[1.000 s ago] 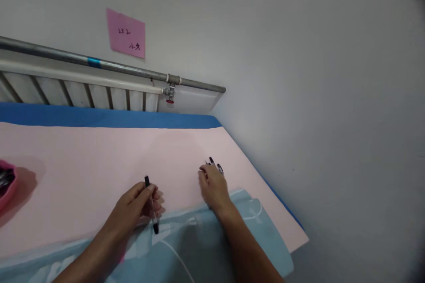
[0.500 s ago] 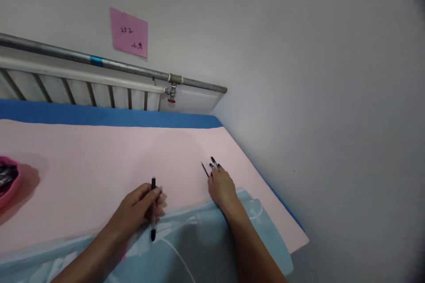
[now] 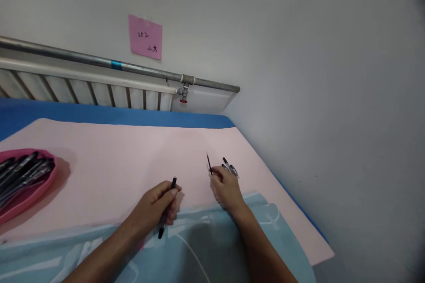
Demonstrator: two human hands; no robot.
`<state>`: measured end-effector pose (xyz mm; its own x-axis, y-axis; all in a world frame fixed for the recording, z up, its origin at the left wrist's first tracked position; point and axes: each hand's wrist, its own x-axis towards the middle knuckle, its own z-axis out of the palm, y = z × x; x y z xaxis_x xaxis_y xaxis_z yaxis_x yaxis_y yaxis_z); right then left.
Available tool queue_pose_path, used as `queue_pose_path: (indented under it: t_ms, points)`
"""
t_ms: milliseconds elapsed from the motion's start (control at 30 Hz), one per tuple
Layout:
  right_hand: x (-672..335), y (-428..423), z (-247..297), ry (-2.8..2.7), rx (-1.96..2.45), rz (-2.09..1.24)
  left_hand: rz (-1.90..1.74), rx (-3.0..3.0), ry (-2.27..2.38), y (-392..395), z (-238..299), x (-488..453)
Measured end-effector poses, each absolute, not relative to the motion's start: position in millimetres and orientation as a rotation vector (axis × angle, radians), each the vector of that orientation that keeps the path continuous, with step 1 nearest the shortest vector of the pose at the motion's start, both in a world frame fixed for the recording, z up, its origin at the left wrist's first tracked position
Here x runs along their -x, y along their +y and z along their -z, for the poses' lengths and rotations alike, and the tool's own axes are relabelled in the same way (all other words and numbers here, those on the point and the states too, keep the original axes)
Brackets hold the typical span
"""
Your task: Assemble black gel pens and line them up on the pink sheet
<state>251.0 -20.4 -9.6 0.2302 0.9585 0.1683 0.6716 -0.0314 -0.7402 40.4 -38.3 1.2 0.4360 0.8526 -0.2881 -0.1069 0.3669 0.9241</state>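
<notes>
Head view: the left hand (image 3: 158, 202) kept a closed grip around a pen (image 3: 161, 230), seemingly for steadiness; the right hand (image 3: 228, 188) pinched a thin dark rod (image 3: 209, 162) beside other pens (image 3: 234, 170) on the pink surface (image 3: 116, 163).

Left forearm (image 3: 114, 244) slants in from lower left, bare; left hand (image 3: 156, 204) out front, thumb (image 3: 170, 196) laid forward, pressing over curled fingers (image 3: 171, 216). Over to right forearm (image 3: 260, 241), bare too, angling up and leftward from bottom edge; right hand (image 3: 228, 189) slightly farther out, back upward, fingers (image 3: 218, 170) bent, tips drawn together in pinch. Two hands well apart.
</notes>
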Motion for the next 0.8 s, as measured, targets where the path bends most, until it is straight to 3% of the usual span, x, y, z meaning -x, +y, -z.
queue_pose_path:
  t_ms: [100,200,433,800]
  points:
    - [-245,-21,8,-1.176,1.528,-1.015,-0.709,-1.097,0.907,-39,-3,-38]
    - [-239,-22,7,-1.005,1.345,-1.258,-0.677,-1.193,0.94,-38,-5,-36]
    - [-218,-29,0,-0.705,0.888,-1.323,-0.622,-1.458,0.94,-36,0,-36]
    - [-204,-34,0,-0.684,0.784,-1.366,-0.595,-1.573,0.934,-35,3,-32]
